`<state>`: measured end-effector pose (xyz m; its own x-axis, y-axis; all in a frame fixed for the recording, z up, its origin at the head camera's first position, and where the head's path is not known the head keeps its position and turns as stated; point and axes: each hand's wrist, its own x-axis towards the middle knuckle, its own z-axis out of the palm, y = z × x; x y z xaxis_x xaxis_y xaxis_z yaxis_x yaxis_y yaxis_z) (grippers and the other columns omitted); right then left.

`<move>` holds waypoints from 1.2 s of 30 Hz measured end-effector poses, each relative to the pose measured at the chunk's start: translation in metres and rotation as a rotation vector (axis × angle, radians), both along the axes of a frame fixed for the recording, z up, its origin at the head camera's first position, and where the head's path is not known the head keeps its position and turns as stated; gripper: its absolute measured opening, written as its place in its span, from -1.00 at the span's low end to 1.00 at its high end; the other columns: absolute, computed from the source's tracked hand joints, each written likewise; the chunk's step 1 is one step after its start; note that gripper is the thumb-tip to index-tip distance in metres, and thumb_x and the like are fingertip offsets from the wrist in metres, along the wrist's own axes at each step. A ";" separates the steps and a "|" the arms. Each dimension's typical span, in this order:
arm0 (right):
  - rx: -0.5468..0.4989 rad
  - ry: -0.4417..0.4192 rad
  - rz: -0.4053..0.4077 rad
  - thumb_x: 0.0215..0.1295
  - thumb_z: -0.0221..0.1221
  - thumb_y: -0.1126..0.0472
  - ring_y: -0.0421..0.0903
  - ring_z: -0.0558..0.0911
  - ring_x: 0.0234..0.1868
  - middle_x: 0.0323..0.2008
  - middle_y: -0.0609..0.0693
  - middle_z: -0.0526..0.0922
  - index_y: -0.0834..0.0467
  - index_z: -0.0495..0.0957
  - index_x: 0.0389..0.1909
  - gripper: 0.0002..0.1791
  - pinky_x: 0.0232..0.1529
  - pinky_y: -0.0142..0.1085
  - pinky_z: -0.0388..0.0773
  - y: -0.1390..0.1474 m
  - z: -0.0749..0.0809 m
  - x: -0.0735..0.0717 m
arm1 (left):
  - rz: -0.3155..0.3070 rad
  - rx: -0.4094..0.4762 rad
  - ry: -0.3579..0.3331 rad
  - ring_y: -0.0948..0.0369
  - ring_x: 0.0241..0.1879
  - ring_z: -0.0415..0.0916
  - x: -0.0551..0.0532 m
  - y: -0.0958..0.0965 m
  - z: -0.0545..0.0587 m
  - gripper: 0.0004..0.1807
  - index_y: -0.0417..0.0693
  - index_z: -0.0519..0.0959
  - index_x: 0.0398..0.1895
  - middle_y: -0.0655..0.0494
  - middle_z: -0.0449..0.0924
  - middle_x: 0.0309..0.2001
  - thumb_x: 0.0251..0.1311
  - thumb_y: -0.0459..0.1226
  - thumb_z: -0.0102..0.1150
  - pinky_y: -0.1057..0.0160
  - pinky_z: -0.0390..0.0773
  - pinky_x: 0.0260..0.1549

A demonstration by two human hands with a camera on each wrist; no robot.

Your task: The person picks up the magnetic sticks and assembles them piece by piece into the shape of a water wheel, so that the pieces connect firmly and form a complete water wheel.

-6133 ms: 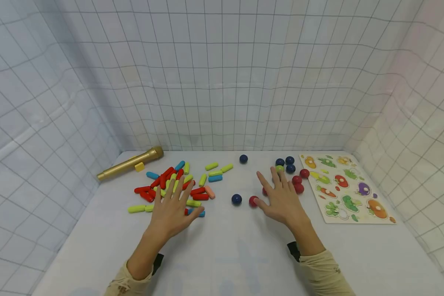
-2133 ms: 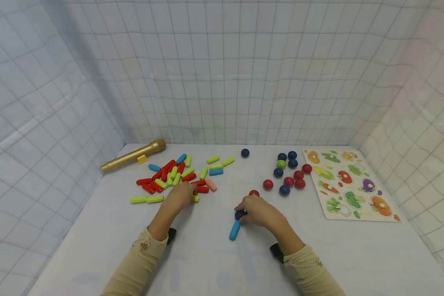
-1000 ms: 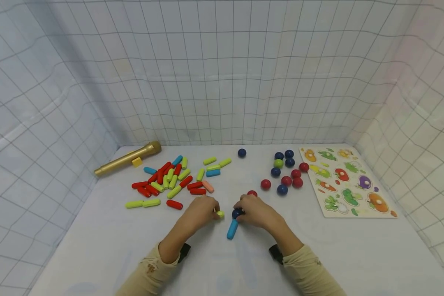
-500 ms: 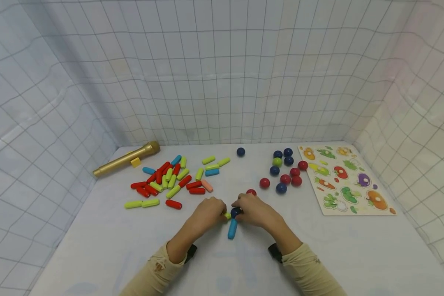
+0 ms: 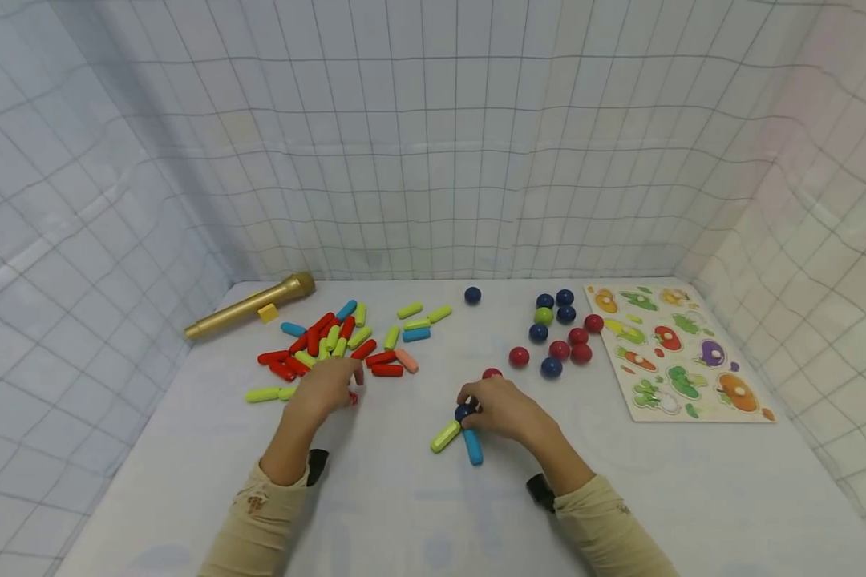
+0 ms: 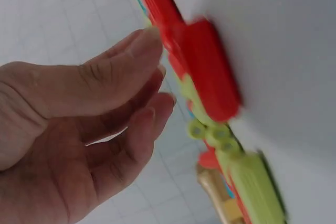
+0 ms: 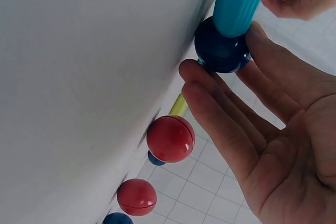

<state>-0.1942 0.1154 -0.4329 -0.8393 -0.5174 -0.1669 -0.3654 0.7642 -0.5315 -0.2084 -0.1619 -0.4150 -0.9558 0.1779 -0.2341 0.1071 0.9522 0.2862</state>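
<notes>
My right hand (image 5: pixel 503 409) pinches a dark blue ball (image 7: pixel 220 48) between thumb and fingers, low over the white table. A blue rod (image 5: pixel 473 447) and a yellow-green rod (image 5: pixel 445 437) stick out from that ball toward the near side. My left hand (image 5: pixel 326 389) hovers beside the pile of rods, bent fingers holding nothing. In the left wrist view its thumb and fingertips (image 6: pixel 147 43) are apart, close to a red rod (image 6: pixel 207 72); from the head view this hand covers most of that rod. A yellow-green rod (image 6: pixel 256 187) with ring-like ends lies near it.
Red, yellow-green and blue rods (image 5: pixel 313 340) lie heaped at the left, before a gold toy microphone (image 5: pixel 252 305). Red balls (image 5: pixel 519 357), dark blue balls (image 5: pixel 552 368) and one green ball (image 5: pixel 544 316) are right of centre. A vegetable puzzle board (image 5: pixel 681 353) lies far right.
The left hand brought a yellow-green rod to the ball, where it now stays attached, then let go and moved back left to the red rod. The blue rod has swung right with the ball.
</notes>
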 end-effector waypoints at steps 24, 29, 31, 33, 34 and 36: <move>0.014 -0.015 -0.014 0.16 0.36 0.20 -0.16 0.59 -0.24 -0.27 -0.02 0.68 0.15 0.62 -0.11 -0.72 -0.14 -0.27 0.64 -0.004 0.001 0.001 | -0.140 0.050 0.029 0.23 -0.44 0.45 0.009 0.031 -0.005 -0.83 -0.15 0.74 -0.31 0.13 0.67 -0.45 0.05 -0.26 0.42 0.29 0.56 -0.36; 0.007 0.009 0.002 0.16 0.36 0.22 -0.17 0.59 -0.25 -0.27 0.00 0.69 0.17 0.64 -0.12 -0.73 -0.13 -0.26 0.65 -0.005 0.000 0.000 | -0.202 0.072 0.002 0.26 -0.45 0.46 0.011 0.059 -0.004 -0.83 -0.13 0.75 -0.25 0.13 0.69 -0.42 0.08 -0.28 0.40 0.28 0.61 -0.30; 0.007 0.015 0.003 0.16 0.36 0.22 -0.17 0.59 -0.25 -0.27 -0.01 0.70 0.17 0.64 -0.12 -0.73 -0.13 -0.26 0.65 -0.005 0.000 0.000 | -0.215 0.081 -0.016 0.26 -0.45 0.47 0.012 0.066 -0.005 -0.82 -0.14 0.75 -0.24 0.12 0.70 -0.41 0.09 -0.28 0.39 0.27 0.62 -0.29; 0.004 0.011 -0.001 0.16 0.36 0.23 -0.18 0.59 -0.25 -0.27 -0.01 0.70 0.17 0.65 -0.12 -0.74 -0.12 -0.27 0.65 -0.006 0.001 0.001 | -0.230 0.091 -0.030 0.25 -0.45 0.48 0.012 0.072 -0.005 -0.82 -0.15 0.75 -0.23 0.10 0.71 -0.39 0.09 -0.29 0.38 0.26 0.63 -0.28; 0.003 0.009 -0.003 0.17 0.36 0.23 -0.18 0.59 -0.25 -0.26 -0.02 0.70 0.16 0.65 -0.12 -0.74 -0.12 -0.27 0.65 -0.006 0.002 0.002 | -0.238 0.096 -0.033 0.25 -0.45 0.49 0.013 0.074 -0.005 -0.82 -0.15 0.75 -0.23 0.09 0.71 -0.38 0.09 -0.29 0.38 0.24 0.64 -0.26; -0.001 0.000 -0.004 0.17 0.35 0.23 -0.18 0.60 -0.24 -0.25 -0.01 0.71 0.16 0.65 -0.11 -0.74 -0.10 -0.26 0.65 -0.007 0.002 0.003 | -0.253 0.104 -0.036 0.25 -0.45 0.50 0.014 0.077 -0.007 -0.83 -0.15 0.75 -0.24 0.09 0.72 -0.38 0.09 -0.30 0.39 0.23 0.65 -0.24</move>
<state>-0.1912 0.1081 -0.4308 -0.8413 -0.5142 -0.1666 -0.3624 0.7652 -0.5321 -0.1947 -0.0845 -0.4221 -0.8692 0.4351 -0.2348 0.3261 0.8615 0.3892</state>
